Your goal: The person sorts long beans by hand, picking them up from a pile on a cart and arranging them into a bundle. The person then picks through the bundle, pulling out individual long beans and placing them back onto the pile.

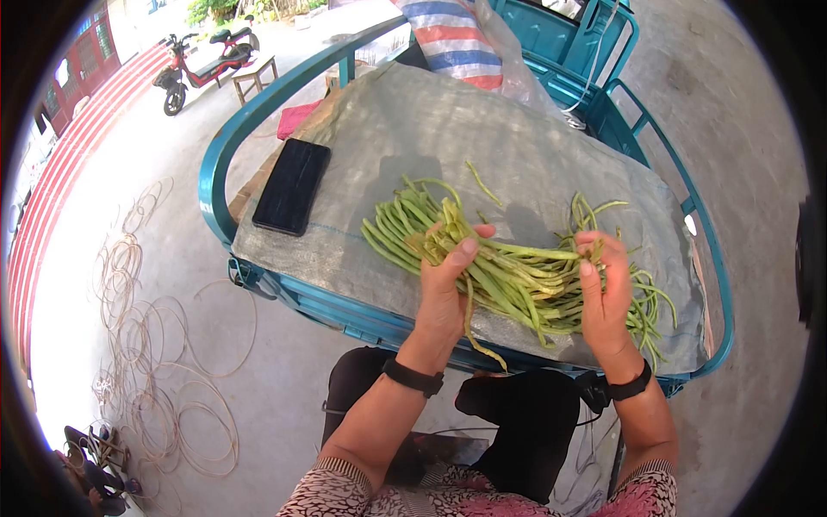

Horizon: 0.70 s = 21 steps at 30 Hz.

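A large bunch of long green beans (pixel 525 289) lies across the grey woven sheet (pixel 345 129). My left hand (pixel 448 280) is wrapped round the beans near the bunch's left end, thumb on top, with one yellowish bean hanging below it. On the right, my right hand (pixel 605 289) pinches the end of a bean between thumb and fingers, above more beans with curled tips. A single loose bean (pixel 484 183) rests on the sheet beyond the bunch. Both wrists wear black bands.
A black phone (pixel 292 187) lies on the sheet's left part. The blue metal frame (pixel 220 164) of a cart surrounds the sheet, with a striped bag (pixel 457 43) at its back. Coiled wire (pixel 121 267) lies on the ground, left. A red scooter (pixel 207 69) and a stool (pixel 254 77) stand farther off.
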Available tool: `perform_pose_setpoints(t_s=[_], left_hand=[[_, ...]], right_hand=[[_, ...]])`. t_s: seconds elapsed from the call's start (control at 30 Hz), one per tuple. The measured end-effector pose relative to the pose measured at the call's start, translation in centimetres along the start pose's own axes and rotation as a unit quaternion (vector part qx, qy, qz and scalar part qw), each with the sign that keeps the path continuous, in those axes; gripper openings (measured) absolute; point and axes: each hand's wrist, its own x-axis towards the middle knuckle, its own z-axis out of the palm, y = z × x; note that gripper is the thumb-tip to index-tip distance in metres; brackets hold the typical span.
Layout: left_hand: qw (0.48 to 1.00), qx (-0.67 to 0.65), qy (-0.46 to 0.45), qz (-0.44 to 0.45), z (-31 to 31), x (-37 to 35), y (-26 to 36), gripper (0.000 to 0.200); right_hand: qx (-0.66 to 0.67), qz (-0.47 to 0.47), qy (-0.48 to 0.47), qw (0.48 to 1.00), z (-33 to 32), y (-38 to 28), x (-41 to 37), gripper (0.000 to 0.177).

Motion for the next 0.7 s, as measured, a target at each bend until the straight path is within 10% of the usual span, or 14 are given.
perform_pose_setpoints(t_s=[0.33, 0.53, 0.7], left_hand=[[1.0, -0.007, -0.013, 0.017, 0.2, 0.0, 0.3, 0.067], [0.999, -0.007, -0.022, 0.026, 0.0, 0.1, 0.2, 0.063], [1.0, -0.014, -0.024, 0.006, -0.3, 0.2, 0.2, 0.054]], right_hand=[[-0.126, -0.116, 0.0, 0.985, -0.8, -6.1, 5.2, 0.016], [-0.206, -0.136, 0.159, 0.956, -2.8, -6.3, 6.3, 0.02], [-0.233, -0.107, -0.025, 0.966, -0.6, -6.3, 6.3, 0.033]])
